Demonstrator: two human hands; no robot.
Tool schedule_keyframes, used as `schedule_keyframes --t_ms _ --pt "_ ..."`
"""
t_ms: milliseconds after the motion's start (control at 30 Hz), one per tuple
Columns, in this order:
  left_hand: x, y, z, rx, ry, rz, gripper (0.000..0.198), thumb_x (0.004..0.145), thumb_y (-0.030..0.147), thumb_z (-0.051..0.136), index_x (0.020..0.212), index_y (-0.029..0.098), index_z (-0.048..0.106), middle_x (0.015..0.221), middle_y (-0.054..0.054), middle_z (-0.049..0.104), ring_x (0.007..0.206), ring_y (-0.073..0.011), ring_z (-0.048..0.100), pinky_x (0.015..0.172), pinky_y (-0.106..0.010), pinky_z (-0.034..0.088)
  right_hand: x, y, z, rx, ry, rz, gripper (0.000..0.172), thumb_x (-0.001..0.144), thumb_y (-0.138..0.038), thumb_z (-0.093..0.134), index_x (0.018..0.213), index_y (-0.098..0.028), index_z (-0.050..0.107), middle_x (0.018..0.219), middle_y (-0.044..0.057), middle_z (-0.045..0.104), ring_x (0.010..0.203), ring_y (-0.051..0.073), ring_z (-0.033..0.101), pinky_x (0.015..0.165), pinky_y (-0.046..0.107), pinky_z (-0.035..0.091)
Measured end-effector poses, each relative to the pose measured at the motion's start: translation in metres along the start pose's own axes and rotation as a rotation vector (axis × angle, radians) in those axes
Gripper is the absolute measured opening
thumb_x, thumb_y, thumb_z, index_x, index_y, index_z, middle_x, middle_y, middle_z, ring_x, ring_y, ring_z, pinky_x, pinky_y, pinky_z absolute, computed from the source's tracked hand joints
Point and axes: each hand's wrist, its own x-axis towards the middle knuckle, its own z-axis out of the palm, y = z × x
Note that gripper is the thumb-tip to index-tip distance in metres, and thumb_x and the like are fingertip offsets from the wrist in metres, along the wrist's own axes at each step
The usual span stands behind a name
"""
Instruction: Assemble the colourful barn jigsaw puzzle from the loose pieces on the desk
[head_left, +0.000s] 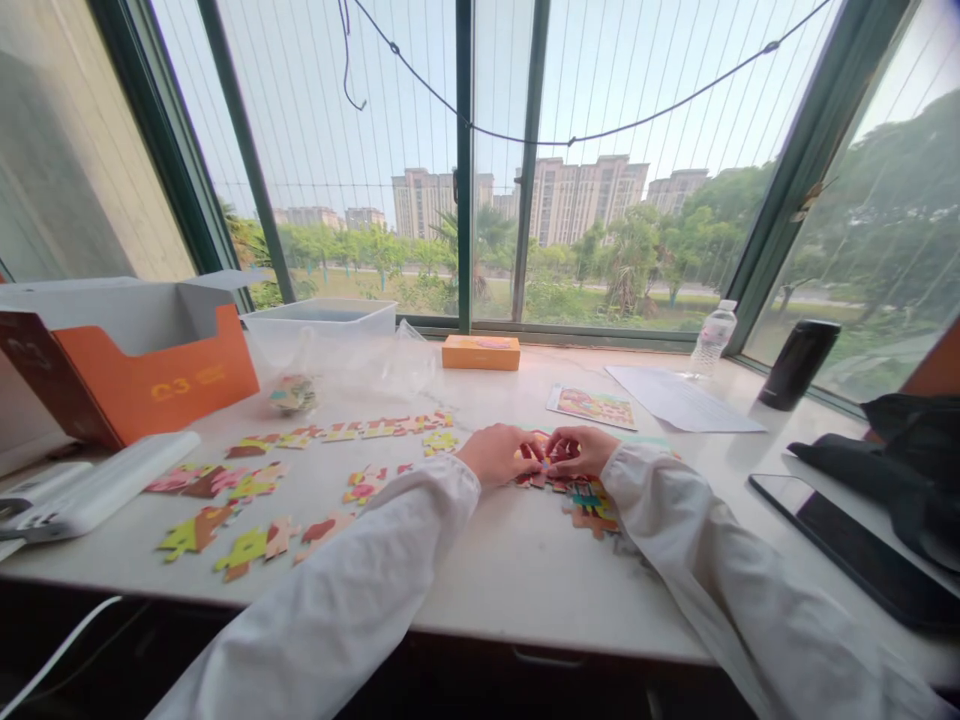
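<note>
My left hand (496, 452) and my right hand (582, 448) meet over a cluster of joined jigsaw pieces (585, 497) on the white table (510, 570). Both hands have their fingers curled and pinched on red puzzle pieces (538, 455) between them. Both arms wear white sleeves. A row of joined pieces (360, 430) lies to the left, and several loose coloured pieces (240, 545) are scattered nearer the front left edge.
An open orange box (161, 385) and a white device (90, 490) sit at the left. A clear tub (322, 318), small orange box (481, 352), picture card (591, 406), paper, water bottle (712, 340), black cup (798, 364), tablet (855, 545) and dark cloth line the back and right.
</note>
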Motion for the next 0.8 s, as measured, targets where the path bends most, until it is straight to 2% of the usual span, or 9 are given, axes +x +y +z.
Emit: schedule_keyframes --t_ms 467,800 --pt "0.002 -0.003 -0.001 -0.109 -0.022 -0.034 0.022 0.074 0.045 0.069 0.088 0.029 0.075 0.09 0.002 0.074 0.081 -0.0157 0.064 0.074 -0.024 0.043 -0.001 -0.002 -0.001 0.025 -0.021 0.031 0.06 0.054 -0.058 0.08 0.095 -0.017 0.066 0.066 -0.004 0.057 0.061 0.009 0.047 0.058 0.024 0.037" --pt "0.007 -0.012 0.004 -0.249 -0.111 -0.065 0.029 0.074 0.041 0.068 0.094 0.021 0.073 0.086 -0.001 0.072 0.073 -0.014 0.062 0.067 -0.023 0.044 0.001 0.002 0.003 0.024 0.011 0.024 0.061 0.052 -0.06 0.08 0.095 -0.019 0.067 0.065 -0.006 0.052 0.057 0.007 0.041 0.055 0.023 0.033"
